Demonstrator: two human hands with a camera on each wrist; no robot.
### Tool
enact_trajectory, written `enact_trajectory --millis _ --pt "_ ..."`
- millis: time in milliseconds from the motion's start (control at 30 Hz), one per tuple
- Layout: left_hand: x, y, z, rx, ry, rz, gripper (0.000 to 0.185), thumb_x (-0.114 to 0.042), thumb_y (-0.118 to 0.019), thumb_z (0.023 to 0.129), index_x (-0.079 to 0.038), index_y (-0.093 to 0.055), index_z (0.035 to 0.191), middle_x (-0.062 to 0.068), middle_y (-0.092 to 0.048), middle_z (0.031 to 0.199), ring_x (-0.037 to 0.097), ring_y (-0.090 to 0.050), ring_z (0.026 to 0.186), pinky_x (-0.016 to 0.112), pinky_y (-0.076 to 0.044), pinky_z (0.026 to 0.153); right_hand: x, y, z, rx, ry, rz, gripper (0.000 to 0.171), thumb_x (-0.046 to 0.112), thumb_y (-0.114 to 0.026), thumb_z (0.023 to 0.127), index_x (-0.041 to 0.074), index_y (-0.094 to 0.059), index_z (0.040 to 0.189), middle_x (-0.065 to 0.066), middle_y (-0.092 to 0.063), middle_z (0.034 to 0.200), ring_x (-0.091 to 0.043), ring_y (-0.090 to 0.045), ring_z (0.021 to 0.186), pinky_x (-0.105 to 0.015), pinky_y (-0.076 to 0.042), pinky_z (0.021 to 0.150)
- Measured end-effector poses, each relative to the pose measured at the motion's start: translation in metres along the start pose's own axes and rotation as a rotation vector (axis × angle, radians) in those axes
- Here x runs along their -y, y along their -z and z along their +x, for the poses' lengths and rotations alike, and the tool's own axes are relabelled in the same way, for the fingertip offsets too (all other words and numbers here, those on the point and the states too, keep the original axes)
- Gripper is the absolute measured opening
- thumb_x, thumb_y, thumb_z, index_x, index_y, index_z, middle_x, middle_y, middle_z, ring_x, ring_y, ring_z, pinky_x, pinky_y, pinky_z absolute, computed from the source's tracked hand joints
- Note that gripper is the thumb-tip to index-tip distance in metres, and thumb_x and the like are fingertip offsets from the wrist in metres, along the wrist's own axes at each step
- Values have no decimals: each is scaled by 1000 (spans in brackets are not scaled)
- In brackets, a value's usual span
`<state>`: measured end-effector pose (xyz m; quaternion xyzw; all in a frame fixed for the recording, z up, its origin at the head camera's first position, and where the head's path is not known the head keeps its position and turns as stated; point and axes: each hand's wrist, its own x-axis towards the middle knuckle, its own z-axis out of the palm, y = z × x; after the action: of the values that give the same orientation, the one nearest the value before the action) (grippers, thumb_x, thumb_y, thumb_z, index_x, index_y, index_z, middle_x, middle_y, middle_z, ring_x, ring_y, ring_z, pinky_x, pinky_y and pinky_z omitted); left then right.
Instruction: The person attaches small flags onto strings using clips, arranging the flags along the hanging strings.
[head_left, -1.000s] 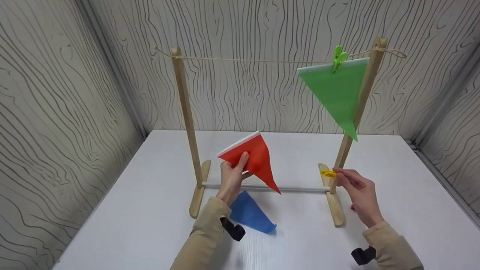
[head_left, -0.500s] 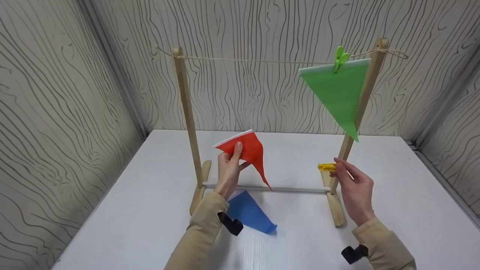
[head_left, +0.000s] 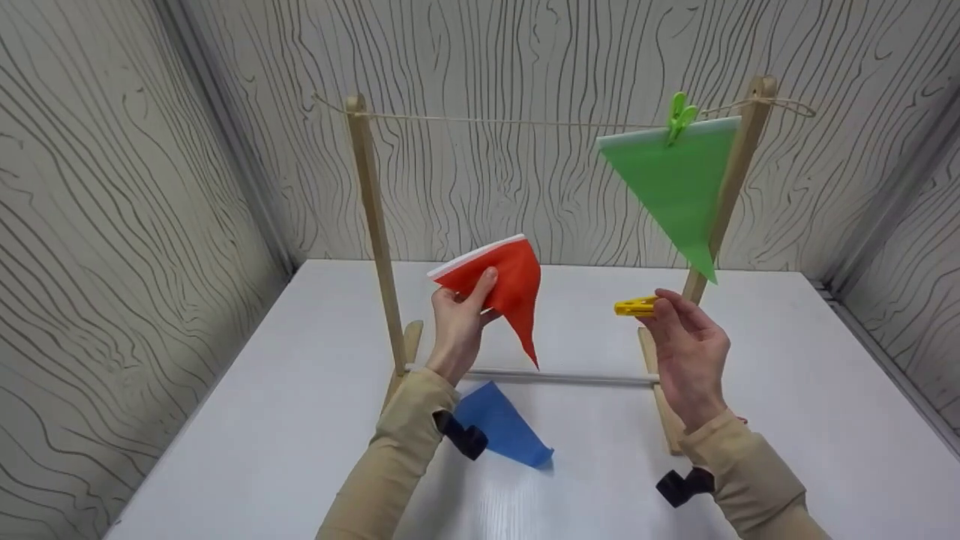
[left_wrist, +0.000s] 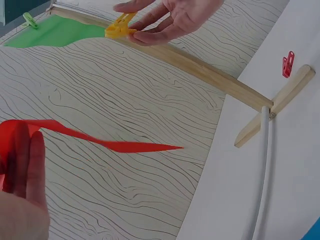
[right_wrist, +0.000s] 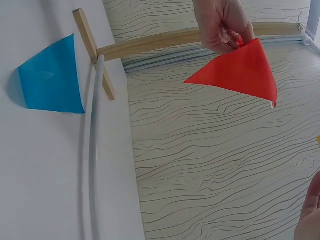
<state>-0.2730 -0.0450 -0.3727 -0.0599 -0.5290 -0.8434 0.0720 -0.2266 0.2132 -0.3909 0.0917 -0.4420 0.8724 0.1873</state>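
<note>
Three flags: red (head_left: 504,283), green (head_left: 675,184), blue (head_left: 501,424); three pegs: yellow (head_left: 634,306), green (head_left: 679,114), red (left_wrist: 287,63).

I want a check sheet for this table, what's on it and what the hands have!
Surface: white table, smooth.
Job's things: red triangular flag and yellow clothes peg, both held in the air; wooden stand with string across the top.
Clutter: blue triangular flag lying flat; green triangular flag pegged up by a green peg; small red peg on the table.
Grippers: left hand pinches the red flag; right hand pinches the yellow peg.
Cables: nothing seen.
Surroundings: wood-grain patterned walls.
</note>
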Motion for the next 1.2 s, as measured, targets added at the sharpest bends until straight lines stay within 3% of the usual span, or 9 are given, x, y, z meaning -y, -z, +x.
enact_trajectory --millis 133,267,467,567,733,833,1200 --pt "-8 -4 1 46 21 -2 40 -18 -62 100 -4 -53 137 19 -64 130 30 -70 112 48 -59 93 1 -16 8 -22 83 26 14 4 -63 96 0 -72 105 -9 -67 105 -17 -72 92 -25 -59 88" --pt "-16 -8 2 73 34 9 37 -22 -56 104 -5 -54 136 16 -66 127 27 -69 110 47 -60 92 2 -32 15 10 175 28 16 7 -65 95 -3 -73 105 -10 -67 104 -17 -72 92 -26 -59 89" --pt "-25 -16 6 77 17 -7 35 -24 -52 105 -5 -54 135 13 -64 127 25 -64 113 46 -58 98 4 -61 26 6 329 -111 19 10 -72 91 -3 -74 104 -6 -72 100 -14 -73 90 -26 -60 89" --pt "-28 -20 7 40 2 -9 36 -20 -56 103 -4 -54 135 16 -62 130 28 -63 116 45 -57 100 10 -75 32 -9 356 -211 19 10 -75 89 -1 -75 105 -3 -75 101 -12 -74 95 -23 -59 90" --pt "-34 -25 9 -13 -25 30 40 -16 -64 99 -4 -52 135 17 -60 132 30 -63 116 44 -58 97 20 -95 46 32 396 -227 21 10 -78 86 -1 -75 104 -5 -74 102 -12 -74 97 -23 -57 93" --pt "-37 -28 11 -6 -41 42 42 -16 -66 97 -5 -51 135 17 -61 131 30 -65 114 44 -59 94 26 -104 55 84 436 -183 27 10 -79 84 -5 -73 105 -6 -74 100 -13 -73 94 -23 -58 90" --pt "-58 -37 13 56 -59 98 39 -21 -64 99 -5 -52 133 19 -66 125 27 -72 102 42 -62 86 45 -125 78 194 537 -303 30 8 -75 88 -7 -69 114 0 -74 103 -12 -72 98 -22 -57 94"
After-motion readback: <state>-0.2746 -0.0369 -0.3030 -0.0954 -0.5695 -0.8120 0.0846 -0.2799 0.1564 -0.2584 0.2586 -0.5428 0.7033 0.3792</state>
